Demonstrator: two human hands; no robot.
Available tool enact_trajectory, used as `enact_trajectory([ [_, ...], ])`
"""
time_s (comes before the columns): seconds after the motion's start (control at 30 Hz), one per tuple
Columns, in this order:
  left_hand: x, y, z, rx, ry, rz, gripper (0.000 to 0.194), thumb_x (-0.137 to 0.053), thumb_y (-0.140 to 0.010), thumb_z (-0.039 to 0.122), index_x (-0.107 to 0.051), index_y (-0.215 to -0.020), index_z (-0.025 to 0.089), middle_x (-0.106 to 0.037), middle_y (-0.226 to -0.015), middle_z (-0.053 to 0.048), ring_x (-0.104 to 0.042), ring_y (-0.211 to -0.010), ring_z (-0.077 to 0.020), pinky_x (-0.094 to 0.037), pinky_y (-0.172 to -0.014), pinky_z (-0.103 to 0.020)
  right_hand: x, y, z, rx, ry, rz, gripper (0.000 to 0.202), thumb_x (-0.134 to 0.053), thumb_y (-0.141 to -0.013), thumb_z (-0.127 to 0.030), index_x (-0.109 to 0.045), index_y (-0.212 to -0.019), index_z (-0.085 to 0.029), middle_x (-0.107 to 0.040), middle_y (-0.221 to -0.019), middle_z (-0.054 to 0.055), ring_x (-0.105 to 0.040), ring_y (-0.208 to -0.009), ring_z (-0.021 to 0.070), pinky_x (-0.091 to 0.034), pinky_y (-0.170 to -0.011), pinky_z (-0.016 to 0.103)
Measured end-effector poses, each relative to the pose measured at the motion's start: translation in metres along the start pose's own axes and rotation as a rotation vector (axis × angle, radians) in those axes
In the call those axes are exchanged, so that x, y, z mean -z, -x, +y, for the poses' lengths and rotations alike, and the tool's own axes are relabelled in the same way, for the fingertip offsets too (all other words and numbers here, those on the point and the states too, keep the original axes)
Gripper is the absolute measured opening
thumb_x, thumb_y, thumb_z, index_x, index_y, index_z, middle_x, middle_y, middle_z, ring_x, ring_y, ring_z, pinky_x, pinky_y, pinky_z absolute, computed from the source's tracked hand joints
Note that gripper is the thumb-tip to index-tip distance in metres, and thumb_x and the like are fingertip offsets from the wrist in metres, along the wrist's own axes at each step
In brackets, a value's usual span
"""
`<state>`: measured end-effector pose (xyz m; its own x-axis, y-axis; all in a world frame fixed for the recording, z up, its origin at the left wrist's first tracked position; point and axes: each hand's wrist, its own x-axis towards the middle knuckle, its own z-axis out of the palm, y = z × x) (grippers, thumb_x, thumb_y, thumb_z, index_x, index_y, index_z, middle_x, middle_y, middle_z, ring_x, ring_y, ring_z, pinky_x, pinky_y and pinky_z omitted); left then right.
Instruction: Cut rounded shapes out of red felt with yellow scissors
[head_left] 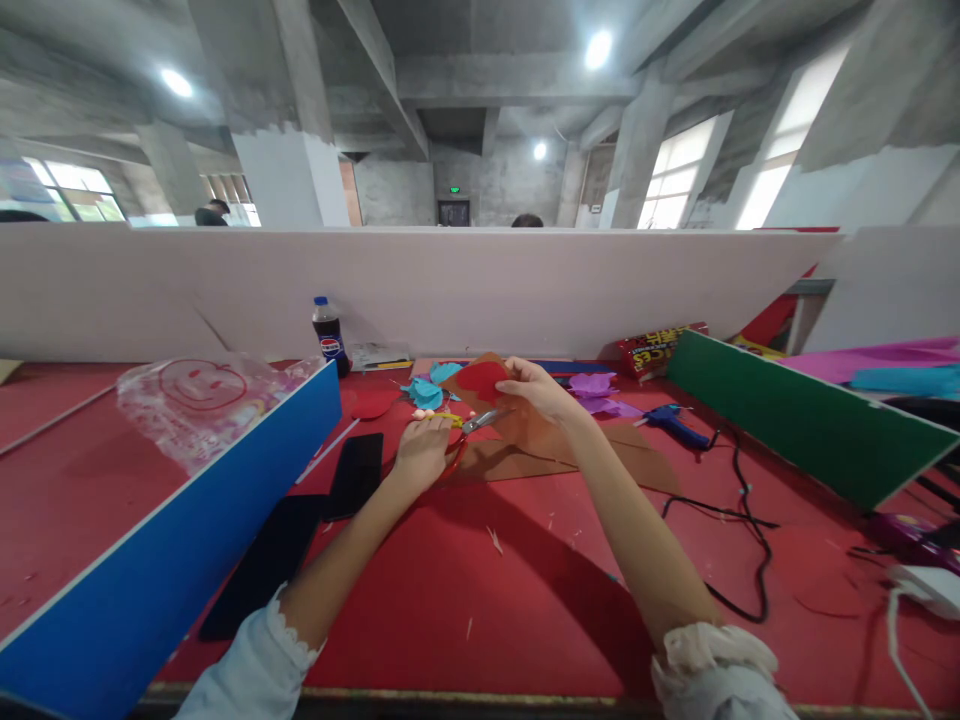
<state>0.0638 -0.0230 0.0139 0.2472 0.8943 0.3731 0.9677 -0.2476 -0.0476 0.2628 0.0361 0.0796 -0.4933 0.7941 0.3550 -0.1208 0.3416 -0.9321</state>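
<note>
- the left hand [424,450] grips scissors [478,422] by their handle, which shows yellow and red; the blades point toward the right hand [536,388].
- the right hand pinches a red piece [478,380] between thumb and fingers, raised above the surface [480,610], with brown material [529,427] just beneath it.
- whether the blades touch the brown material, i cannot tell.
- a brown sheet [637,455] lies on the surface below and to the right of the scissors.
- turquoise petal shapes [424,393] lie beyond the left hand, and purple ones [592,385] lie beyond the right hand, to its right.
- a red disc [371,404] rests near the turquoise shapes, left of them.
- a blue glue gun [681,425] lies farther right, near a black cord [761,560] that curls over the surface.
- a phone [356,475] lies beside the left forearm, with a flat black object [266,565] nearer the person.
- a cola bottle [330,335] stands upright at the back, near a clear plastic bag [195,400].
- a blue board [187,530] stands at left, a green board [802,425] at right, with a snack packet [652,350] near the green one.
</note>
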Motion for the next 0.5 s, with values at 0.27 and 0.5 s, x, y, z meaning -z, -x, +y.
enact_trajectory([
  [0.27,0.0018,-0.0019,0.0015,0.017,0.036,0.026,0.033,-0.039,-0.081,0.037,-0.047,-0.11,0.022,-0.055,-0.108,-0.007,-0.047,-0.103,-0.0211,-0.034,-0.084,-0.033,-0.0032,0.0006,-0.0019,0.02,-0.031,-0.012,0.022,-0.062,-0.063,-0.028,-0.044,-0.072,-0.02,-0.053,-0.072,-0.002,-0.052,-0.065,0.0113,-0.043,-0.061,0.026],
  [0.5,0.0004,0.0005,0.003,0.021,-0.002,0.021,0.035,-0.042,-0.08,0.036,-0.047,-0.11,0.02,-0.054,-0.108,-0.009,-0.046,-0.102,-0.0231,-0.031,-0.087,-0.036,-0.0083,-0.0046,0.0068,0.014,0.06,-0.037,0.02,-0.062,-0.064,-0.029,-0.045,-0.069,-0.019,-0.05,-0.064,-0.004,-0.048,-0.057,0.0091,-0.039,-0.056,0.023],
])
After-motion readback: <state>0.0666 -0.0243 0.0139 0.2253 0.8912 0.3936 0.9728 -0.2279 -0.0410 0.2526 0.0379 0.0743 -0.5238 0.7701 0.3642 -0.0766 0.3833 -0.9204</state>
